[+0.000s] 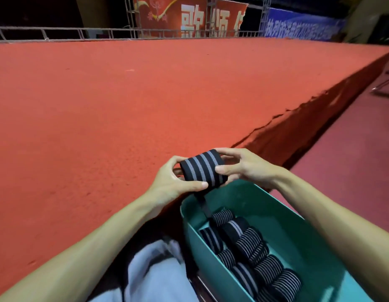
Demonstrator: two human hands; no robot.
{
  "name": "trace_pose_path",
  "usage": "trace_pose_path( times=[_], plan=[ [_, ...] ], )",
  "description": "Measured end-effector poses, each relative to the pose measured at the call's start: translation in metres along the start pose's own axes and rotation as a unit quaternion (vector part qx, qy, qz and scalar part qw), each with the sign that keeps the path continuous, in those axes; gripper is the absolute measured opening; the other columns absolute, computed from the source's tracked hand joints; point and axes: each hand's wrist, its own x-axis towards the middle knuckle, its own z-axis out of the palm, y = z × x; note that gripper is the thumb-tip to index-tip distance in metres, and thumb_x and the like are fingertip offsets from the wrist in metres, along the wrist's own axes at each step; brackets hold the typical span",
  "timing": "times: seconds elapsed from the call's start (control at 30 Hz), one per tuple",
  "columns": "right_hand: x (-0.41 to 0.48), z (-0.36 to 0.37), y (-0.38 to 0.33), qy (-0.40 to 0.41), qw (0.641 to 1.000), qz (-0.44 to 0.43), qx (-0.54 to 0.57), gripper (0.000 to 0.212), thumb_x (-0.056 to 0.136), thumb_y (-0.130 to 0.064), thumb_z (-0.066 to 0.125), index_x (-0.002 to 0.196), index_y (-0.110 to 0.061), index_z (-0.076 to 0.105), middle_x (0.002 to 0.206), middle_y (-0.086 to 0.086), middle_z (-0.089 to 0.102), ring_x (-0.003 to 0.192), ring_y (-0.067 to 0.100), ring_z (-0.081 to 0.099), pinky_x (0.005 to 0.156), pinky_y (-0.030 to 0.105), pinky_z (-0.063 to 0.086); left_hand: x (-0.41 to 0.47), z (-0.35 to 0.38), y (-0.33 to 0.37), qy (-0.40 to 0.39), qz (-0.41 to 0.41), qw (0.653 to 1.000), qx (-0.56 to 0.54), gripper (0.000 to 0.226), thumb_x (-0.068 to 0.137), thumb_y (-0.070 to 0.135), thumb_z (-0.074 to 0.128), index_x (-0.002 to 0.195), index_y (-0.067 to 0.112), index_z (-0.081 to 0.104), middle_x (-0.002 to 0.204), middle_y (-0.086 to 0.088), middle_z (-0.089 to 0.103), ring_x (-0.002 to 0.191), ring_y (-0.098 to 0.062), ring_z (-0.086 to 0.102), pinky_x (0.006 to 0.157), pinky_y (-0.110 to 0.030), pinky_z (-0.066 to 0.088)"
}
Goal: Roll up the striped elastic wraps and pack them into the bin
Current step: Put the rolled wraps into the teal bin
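Note:
Both hands hold one black wrap with grey stripes [203,168], rolled into a thick bundle, just above the far end of the teal bin [298,232]. My left hand [175,180] grips its left end, thumb lying along the front. My right hand [239,165] pinches the right end between thumb and fingers. A loose black tail [203,203] of the wrap hangs down into the bin. Inside the bin lie several rolled striped wraps [252,253], packed in rows.
A wide red carpeted platform [123,101] spreads ahead and to the left, its edge dropping to a lower red floor [350,153] on the right. A metal rail [80,32] and banners stand at the far side. My light trouser leg [154,275] is beside the bin.

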Motion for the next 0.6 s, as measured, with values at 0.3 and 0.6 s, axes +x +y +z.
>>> trace_pose_path(
  times=[0.3, 0.6],
  plan=[
    [-0.033, -0.029, 0.072, 0.089, 0.979, 0.157, -0.099, 0.045, 0.089, -0.01, 0.065, 0.132, -0.011, 0.049, 0.092, 0.004, 0.062, 0.066, 0.014, 0.063, 0.056, 0.025, 0.056, 0.0, 0.043, -0.021, -0.143, -0.033, 0.979, 0.141, 0.033, 0.084, 0.029, 0.071, 0.115, 0.034, 0.059, 0.123, 0.011, 0.059, 0.109, 0.0, 0.055, 0.089, -0.018, 0.043],
    [0.029, 0.003, 0.14, 0.055, 0.944, 0.244, -0.214, 0.05, 0.094, -0.019, 0.06, 0.139, -0.006, 0.045, 0.123, 0.013, 0.059, 0.108, 0.028, 0.061, 0.09, 0.039, 0.054, 0.0, 0.042, -0.032, -0.136, 0.018, 0.98, 0.141, 0.019, 0.087, 0.016, 0.065, 0.103, 0.026, 0.067, 0.101, 0.008, 0.07, 0.097, -0.008, 0.063, 0.093, -0.025, 0.048]
  ],
)
